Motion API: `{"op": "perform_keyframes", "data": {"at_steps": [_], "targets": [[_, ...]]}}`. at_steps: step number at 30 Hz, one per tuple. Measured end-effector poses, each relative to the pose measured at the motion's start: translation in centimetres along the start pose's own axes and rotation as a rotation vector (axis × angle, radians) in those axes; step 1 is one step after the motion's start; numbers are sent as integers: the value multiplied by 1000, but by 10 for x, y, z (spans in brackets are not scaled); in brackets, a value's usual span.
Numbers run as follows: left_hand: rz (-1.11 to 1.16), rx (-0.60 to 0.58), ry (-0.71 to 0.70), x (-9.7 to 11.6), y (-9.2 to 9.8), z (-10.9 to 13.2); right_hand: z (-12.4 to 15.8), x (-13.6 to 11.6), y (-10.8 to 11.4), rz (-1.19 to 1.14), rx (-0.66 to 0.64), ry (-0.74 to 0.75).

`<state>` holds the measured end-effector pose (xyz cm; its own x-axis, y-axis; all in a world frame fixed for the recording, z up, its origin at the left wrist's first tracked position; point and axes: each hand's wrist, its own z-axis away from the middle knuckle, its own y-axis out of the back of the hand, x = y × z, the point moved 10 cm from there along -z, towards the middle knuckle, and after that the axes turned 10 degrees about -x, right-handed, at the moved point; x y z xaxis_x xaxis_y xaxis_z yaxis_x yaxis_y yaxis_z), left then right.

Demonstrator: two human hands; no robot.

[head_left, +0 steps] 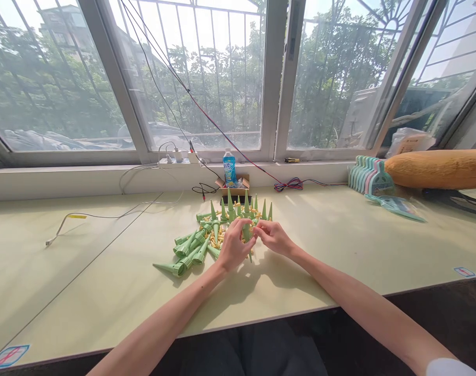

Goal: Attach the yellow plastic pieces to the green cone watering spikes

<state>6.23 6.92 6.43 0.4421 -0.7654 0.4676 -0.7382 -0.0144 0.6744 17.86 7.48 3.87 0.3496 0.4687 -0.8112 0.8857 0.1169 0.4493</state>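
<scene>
My left hand (pixel 233 245) is curled round a green plastic cone spike (pixel 247 235) whose tip points down toward the pale green table (pixel 339 245). My right hand (pixel 275 236) meets it from the right, fingers pinched on a small yellow piece at the spike's top. A pile of green cone spikes (pixel 190 248) lies to the left of my hands, mixed with small yellow parts (pixel 219 235). Several more green spikes (pixel 245 206) stand upright just behind my hands.
A small cardboard box (pixel 233 186) with a blue drink bottle (pixel 229 167) stands at the back by the window. Cables (pixel 104 214) run across the left of the table. At the far right are pastel plastic pieces (pixel 369 175) and an orange plush cushion (pixel 437 168).
</scene>
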Motion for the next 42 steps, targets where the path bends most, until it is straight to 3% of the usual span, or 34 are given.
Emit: {"op": "perform_keyframes", "data": {"at_steps": [27, 35, 42], "targets": [[37, -1, 9, -1, -1, 0, 0, -1, 3, 88, 59, 17], [39, 30, 17, 0, 2, 0, 1, 2, -2, -83, 7, -2], [26, 30, 18, 0, 2, 0, 1, 2, -1, -91, 20, -16]]}}
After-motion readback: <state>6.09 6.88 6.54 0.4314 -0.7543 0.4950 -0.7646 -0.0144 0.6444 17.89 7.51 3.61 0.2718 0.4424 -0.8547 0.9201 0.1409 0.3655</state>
